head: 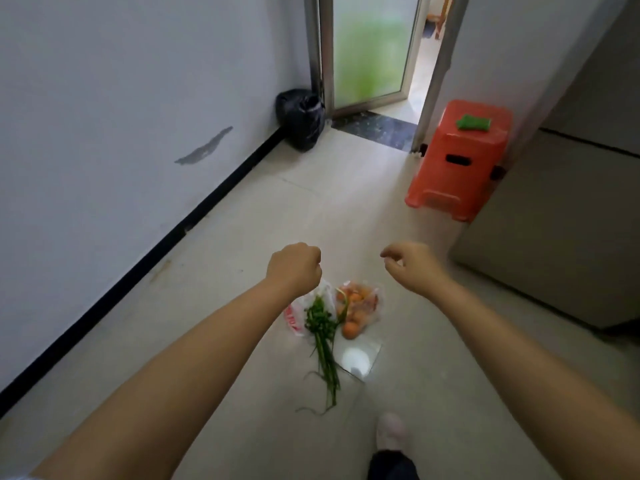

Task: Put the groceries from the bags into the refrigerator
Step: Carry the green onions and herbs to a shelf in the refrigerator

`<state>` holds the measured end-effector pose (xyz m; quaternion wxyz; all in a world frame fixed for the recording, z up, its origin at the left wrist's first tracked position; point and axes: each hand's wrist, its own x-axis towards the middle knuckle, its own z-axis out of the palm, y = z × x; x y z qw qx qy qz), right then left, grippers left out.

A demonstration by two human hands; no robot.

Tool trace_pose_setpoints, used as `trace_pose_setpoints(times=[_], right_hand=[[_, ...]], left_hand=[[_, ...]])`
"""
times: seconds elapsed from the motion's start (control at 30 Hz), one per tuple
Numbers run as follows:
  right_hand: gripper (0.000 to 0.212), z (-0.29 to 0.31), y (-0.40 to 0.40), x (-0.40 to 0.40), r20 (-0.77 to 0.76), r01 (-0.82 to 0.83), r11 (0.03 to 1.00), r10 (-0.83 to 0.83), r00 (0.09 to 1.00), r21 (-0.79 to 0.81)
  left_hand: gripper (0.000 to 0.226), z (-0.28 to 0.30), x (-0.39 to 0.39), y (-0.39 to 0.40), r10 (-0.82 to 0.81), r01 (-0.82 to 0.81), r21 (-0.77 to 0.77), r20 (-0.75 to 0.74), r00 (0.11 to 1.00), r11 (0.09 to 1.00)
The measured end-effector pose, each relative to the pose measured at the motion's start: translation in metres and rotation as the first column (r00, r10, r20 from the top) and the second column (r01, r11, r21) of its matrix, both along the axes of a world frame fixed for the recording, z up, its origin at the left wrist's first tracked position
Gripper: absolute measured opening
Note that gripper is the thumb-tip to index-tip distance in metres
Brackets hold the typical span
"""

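Two thin bags lie on the near floor: greens (320,332) and oranges (356,308). The left hand (294,268) grips the greens bag's (294,315) handles; the right hand (412,265) hangs loosely curled, empty. Oranges look heavy; the limp greens bruise easily.

Nothing here I can read; the red print on the white bag (294,315) at six o'clock blurs.

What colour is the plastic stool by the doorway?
Orange-red stool, clearest in the head view.
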<state>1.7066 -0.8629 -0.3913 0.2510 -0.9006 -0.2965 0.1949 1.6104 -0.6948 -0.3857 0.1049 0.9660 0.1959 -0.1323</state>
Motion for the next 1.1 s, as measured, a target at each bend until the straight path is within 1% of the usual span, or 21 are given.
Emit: trace_pose_setpoints(times=[0.07, 0.17, 0.3, 0.43, 0.57, 0.67, 0.77, 0.83, 0.9, 0.97, 1.1], right_hand=[[0.028, -0.032, 0.011, -0.005, -0.088, 0.033, 0.998, -0.037, 0.995, -0.046], [0.027, -0.079, 0.033, 0.004, -0.179, 0.047, 0.994, -0.064, 0.982, -0.100], [0.024, -0.163, 0.077, 0.030, -0.271, 0.041, 0.988, -0.081, 0.959, -0.148], [0.023, -0.270, 0.118, 0.039, -0.361, 0.054, 0.982, -0.117, 0.925, -0.179], [0.022, -0.393, 0.149, 0.046, -0.377, 0.091, 0.977, -0.159, 0.912, -0.192], [0.020, -0.488, 0.165, 0.053, -0.366, 0.051, 0.967, -0.144, 0.919, -0.251], [0.012, -0.574, 0.182, 0.074, -0.347, -0.066, 0.954, -0.042, 0.937, -0.293], [0.020, -0.621, 0.191, 0.096, -0.330, -0.139, 0.941, 0.032, 0.944, -0.308], [0.029, -0.657, 0.200, 0.115, -0.309, -0.168, 0.927, 0.060, 0.949, -0.336], [0.032, -0.687, 0.211, 0.124, -0.314, -0.184, 0.927, 0.077, 0.946, -0.328], [0.034, -0.735, 0.239, 0.114, -0.312, -0.226, 0.929, 0.130, 0.941, -0.293]], left_hand=[[0.033, -0.028, -0.004, 0.016, 0.021, -0.023, -0.036, -0.055, 0.998, 0.999], [0.032, -0.073, -0.002, 0.040, 0.054, -0.066, -0.083, -0.147, 0.988, 0.994], [0.031, -0.153, 0.017, 0.080, 0.131, -0.165, -0.127, -0.236, 0.963, 0.978], [0.033, -0.259, 0.037, 0.117, 0.151, -0.223, -0.188, -0.332, 0.931, 0.957], [0.035, -0.386, 0.056, 0.143, 0.082, -0.187, -0.217, -0.416, 0.905, 0.958], [0.029, -0.487, 0.071, 0.154, 0.051, -0.170, -0.241, -0.430, 0.901, 0.956], [0.027, -0.584, 0.089, 0.161, -0.020, -0.118, -0.270, -0.459, 0.888, 0.956], [0.027, -0.638, 0.104, 0.168, -0.079, -0.069, -0.283, -0.481, 0.873, 0.957], [0.027, -0.681, 0.116, 0.176, -0.098, -0.039, -0.278, -0.463, 0.881, 0.960], [0.027, -0.713, 0.127, 0.184, -0.082, -0.027, -0.248, -0.419, 0.904, 0.968], [0.030, -0.754, 0.126, 0.197, -0.011, -0.076, -0.245, -0.335, 0.942, 0.967]])
